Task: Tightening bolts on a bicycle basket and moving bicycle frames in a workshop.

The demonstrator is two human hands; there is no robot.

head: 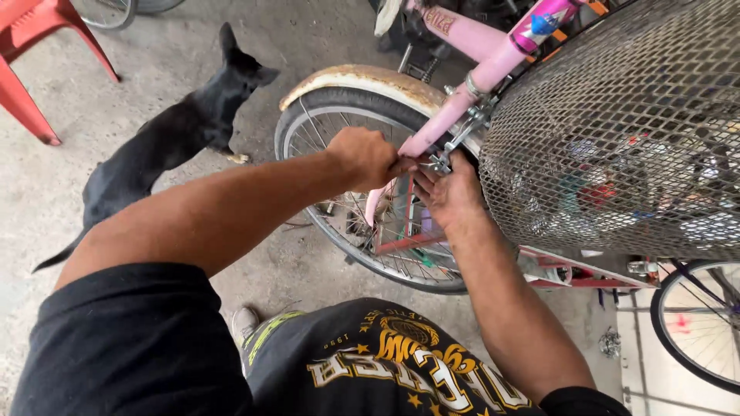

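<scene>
1. Under the basket (617, 131), at the fork's (432, 135) upper end, I see both hands meeting on one small metal bracket (451, 146).

2. My left hand (366, 158) is closed, fist-like, its fingertips pinched at the bracket's lower end; whether it grips a small tool or the metal itself I cannot tell.

3. My right hand (451, 192) comes up from below, palm toward the wheel (370, 185), fingers curled against the same spot; they touch the bracket, but how firm the grip is I cannot tell.

4. Relation that matters: the bracket lies straight ahead of both hands and slightly above them, just beside the basket's left rim. Its long axis runs diagonally, from lower left at the fingertips to upper right toward the pink frame (493, 58), roughly parallel to the fork.

5. Neither hand is clearly nearer; the left reaches it from the left side across the tyre, the right from underneath, so they bracket the part between them.

6. Behind the bracket, the rusty cream mudguard (362, 79) arches over the tyre, touching neither hand.

7. Well apart from the work: a black dog (169, 139) stands on the concrete to the left, a red chair (38, 46) in the far corner, and a second wheel (697, 323) at lower right.
</scene>
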